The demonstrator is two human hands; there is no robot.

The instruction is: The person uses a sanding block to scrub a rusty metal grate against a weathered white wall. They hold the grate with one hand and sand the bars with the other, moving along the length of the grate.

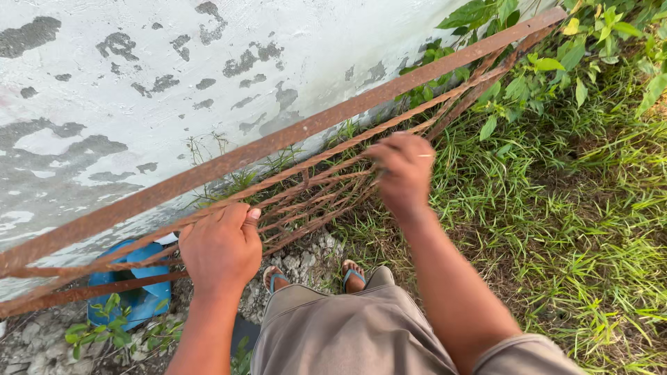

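My rusty metal grate (pixel 299 149) runs off the frame's left edge. My right hand (pixel 403 173) hides its own fingertips, and the blue plastic container (pixel 135 295) sits half behind bars.

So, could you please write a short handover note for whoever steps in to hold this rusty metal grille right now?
Left hand: closed around a thin bar of the rusty grille, near its lower end.
Right hand: gripping a bar further up.
The grille leans tilted against the peeling white wall, its lower part over rubble and a blue plastic piece, its far end among leafy plants. Grass lies to the right.
Done: both hands have hold.
Left: the grille is not yet clear of the wall.
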